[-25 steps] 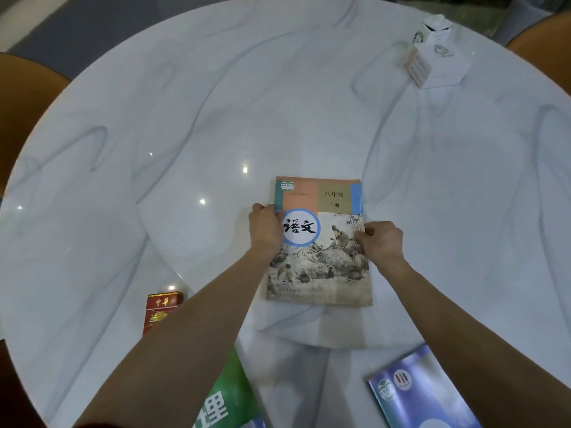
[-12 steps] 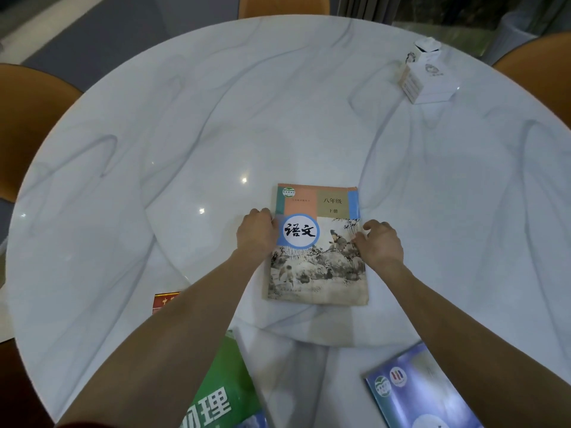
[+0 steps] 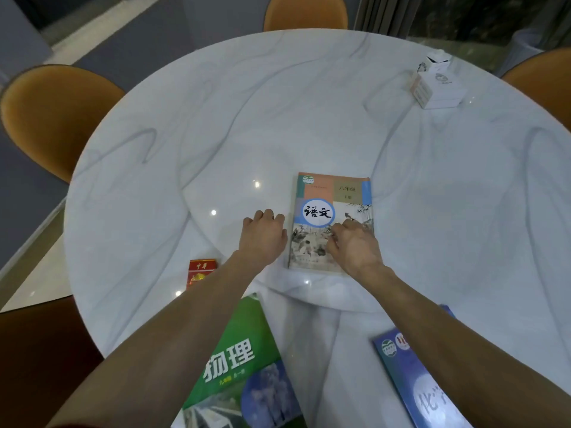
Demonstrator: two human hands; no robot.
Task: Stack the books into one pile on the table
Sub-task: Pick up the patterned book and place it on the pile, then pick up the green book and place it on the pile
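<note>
A Chinese language textbook (image 3: 333, 193) with an ink-painting cover lies flat near the middle of the white marble table (image 3: 278, 118). My left hand (image 3: 264, 237) rests on the table just left of this book, off its edge, fingers loosely bent and holding nothing. My right hand (image 3: 355, 245) hovers over the book's lower right part, fingers bent down toward the cover without gripping it. A green physics book (image 3: 244, 366) lies at the near edge under my left forearm. A blue chemistry book (image 3: 414, 384) lies at the near right, partly hidden by my right forearm.
A red cigarette pack (image 3: 200, 270) lies left of my left arm. Two white boxes (image 3: 438, 88) stand at the far right of the table. Orange chairs stand around the table: one at the left (image 3: 55, 118), one at the far side (image 3: 306, 13), one at the right (image 3: 543, 78).
Both hands have let go of the textbook's side edges. My left hand slid off to the left onto the table; my right hand moved inward over the cover. The view pulled back.
</note>
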